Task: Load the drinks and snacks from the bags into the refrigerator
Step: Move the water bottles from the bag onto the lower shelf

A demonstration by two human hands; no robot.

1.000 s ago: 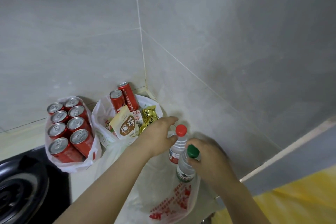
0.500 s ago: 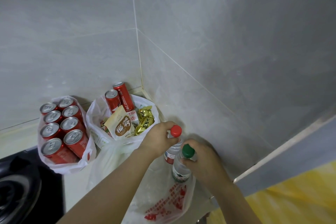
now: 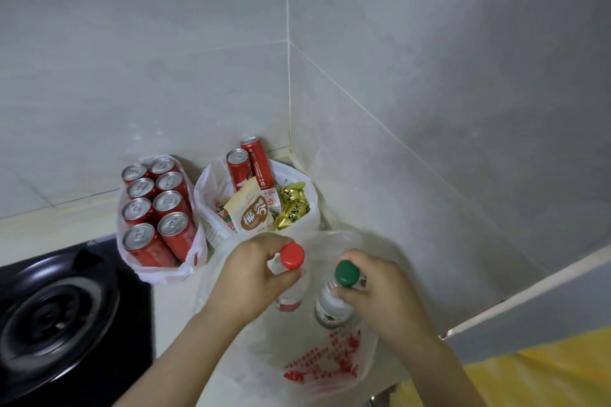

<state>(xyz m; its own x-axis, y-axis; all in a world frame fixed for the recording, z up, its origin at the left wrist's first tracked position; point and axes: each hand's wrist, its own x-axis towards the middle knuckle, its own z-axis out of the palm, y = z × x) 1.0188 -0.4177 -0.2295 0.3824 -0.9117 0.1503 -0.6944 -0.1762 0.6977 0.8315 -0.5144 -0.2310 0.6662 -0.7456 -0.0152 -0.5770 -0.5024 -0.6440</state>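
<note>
Head view: the left grip (image 3: 254, 271) was clamped round the neck of the red-cap bottle (image 3: 292, 256). The right grip (image 3: 380, 291) was pinched on the green-cap bottle (image 3: 334, 302), just under its cap. Both bottles stood upright, side by side between the grips, inside the clear bag (image 3: 325, 370) on the table (image 3: 173, 311). Just beyond the left grip sat the snack bag (image 3: 206, 188); left of that grip were the cans (image 3: 155, 205) and, nearer, the stove (image 3: 49, 317).

Soft, even light; faint shadows; wide-angle bending at edges; stove burner (image 3: 49, 317) blurred at lower left.
</note>
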